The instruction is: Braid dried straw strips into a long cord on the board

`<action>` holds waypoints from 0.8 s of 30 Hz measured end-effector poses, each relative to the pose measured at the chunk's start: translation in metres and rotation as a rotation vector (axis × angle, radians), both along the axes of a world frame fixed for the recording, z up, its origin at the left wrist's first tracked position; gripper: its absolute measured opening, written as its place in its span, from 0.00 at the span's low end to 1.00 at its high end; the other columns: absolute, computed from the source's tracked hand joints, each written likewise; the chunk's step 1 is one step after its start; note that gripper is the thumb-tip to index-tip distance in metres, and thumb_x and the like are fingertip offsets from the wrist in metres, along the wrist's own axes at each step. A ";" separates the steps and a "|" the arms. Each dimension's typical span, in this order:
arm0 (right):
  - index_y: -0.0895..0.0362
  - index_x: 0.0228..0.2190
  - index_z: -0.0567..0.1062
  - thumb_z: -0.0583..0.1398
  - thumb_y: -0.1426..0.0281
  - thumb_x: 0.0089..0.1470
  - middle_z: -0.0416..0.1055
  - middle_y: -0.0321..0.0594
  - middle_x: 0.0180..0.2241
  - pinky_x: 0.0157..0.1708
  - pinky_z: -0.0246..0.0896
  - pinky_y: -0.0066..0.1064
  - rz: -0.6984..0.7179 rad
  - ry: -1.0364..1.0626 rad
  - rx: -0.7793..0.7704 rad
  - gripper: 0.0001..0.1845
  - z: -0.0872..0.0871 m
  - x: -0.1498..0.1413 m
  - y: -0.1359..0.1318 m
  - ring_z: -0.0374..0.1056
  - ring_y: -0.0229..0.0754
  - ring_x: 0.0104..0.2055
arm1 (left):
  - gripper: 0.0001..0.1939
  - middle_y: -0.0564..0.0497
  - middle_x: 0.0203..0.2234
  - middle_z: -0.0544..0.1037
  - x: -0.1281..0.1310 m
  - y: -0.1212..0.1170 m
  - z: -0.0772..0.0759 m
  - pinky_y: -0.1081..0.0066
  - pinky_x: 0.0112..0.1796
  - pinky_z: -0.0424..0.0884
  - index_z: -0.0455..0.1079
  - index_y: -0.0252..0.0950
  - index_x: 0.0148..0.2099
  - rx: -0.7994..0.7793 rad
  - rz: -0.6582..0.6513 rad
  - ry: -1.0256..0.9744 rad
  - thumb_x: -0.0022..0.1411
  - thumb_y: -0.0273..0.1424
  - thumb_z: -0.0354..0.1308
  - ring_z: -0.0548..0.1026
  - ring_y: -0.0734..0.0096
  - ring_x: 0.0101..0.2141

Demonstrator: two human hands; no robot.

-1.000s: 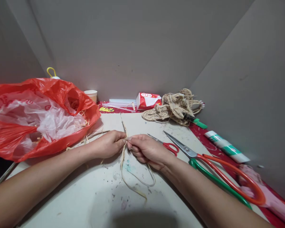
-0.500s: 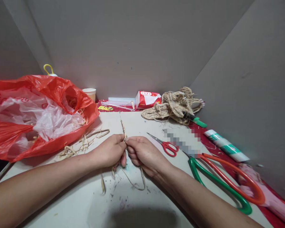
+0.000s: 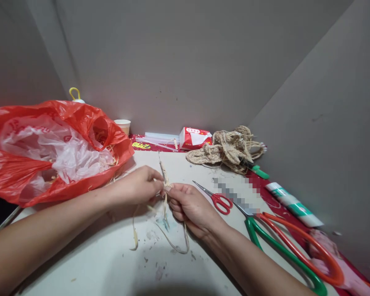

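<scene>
My left hand [image 3: 140,186] and my right hand [image 3: 189,205] meet over the middle of a white table [image 3: 111,263], both pinched on a thin braid of pale straw strips [image 3: 164,176]. The braided end points away from me toward the back of the table. Loose strands [image 3: 172,242] hang down from my fingers and curl on the tabletop. My fingers are closed tightly where the strands cross.
A red plastic bag [image 3: 52,148] with straw inside lies at the left. Small red scissors [image 3: 217,199] and large orange-and-green scissors [image 3: 290,246] lie at the right. A coil of jute rope [image 3: 230,148], a tissue pack [image 3: 194,137], a paper cup [image 3: 123,125] and a tube [image 3: 292,203] sit farther back.
Both hands stayed together on the straw braid. The loose strands below my fingers shifted and one strand now trails to the left. The view moved slightly.
</scene>
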State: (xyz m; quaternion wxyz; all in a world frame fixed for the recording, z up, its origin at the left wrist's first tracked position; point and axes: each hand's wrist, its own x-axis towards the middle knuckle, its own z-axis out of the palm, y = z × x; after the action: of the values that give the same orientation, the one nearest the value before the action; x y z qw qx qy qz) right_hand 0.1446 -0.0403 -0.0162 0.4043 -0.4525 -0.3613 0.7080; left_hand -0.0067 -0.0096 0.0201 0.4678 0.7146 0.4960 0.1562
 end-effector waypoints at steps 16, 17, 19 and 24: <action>0.58 0.22 0.67 0.65 0.60 0.42 0.48 0.21 0.09 0.12 0.28 0.23 0.237 -0.175 0.003 0.16 0.007 0.019 0.011 0.35 0.26 0.12 | 0.09 0.56 0.18 0.67 0.009 0.005 -0.025 0.76 0.26 0.58 0.65 0.34 0.25 -0.056 -0.044 -0.177 0.53 0.27 0.45 0.61 0.77 0.21; 0.58 0.21 0.67 0.65 0.59 0.42 0.48 0.21 0.09 0.12 0.29 0.23 0.246 -0.214 0.020 0.16 0.007 0.021 0.011 0.36 0.27 0.12 | 0.09 0.56 0.19 0.68 0.009 0.005 -0.024 0.76 0.27 0.59 0.66 0.34 0.26 -0.038 -0.056 -0.153 0.53 0.26 0.45 0.62 0.76 0.22; 0.58 0.21 0.67 0.64 0.58 0.43 0.47 0.21 0.09 0.13 0.29 0.24 0.260 -0.296 0.048 0.17 0.006 0.023 0.012 0.36 0.27 0.13 | 0.10 0.56 0.20 0.69 0.010 0.005 -0.023 0.76 0.29 0.60 0.66 0.34 0.26 0.015 -0.068 -0.105 0.54 0.26 0.45 0.64 0.75 0.24; 0.58 0.23 0.68 0.60 0.58 0.49 0.49 0.24 0.13 0.14 0.31 0.24 0.287 -0.505 0.142 0.16 0.004 0.026 0.013 0.39 0.29 0.15 | 0.10 0.55 0.22 0.71 0.009 0.006 -0.027 0.75 0.31 0.61 0.67 0.35 0.27 0.095 -0.094 -0.056 0.56 0.26 0.45 0.67 0.73 0.26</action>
State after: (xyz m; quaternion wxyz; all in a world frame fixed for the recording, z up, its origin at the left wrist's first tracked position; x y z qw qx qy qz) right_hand 0.1702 -0.0268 -0.0120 0.2279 -0.5292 -0.5592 0.5961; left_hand 0.0026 -0.0039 -0.0067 0.4539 0.7540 0.4405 0.1774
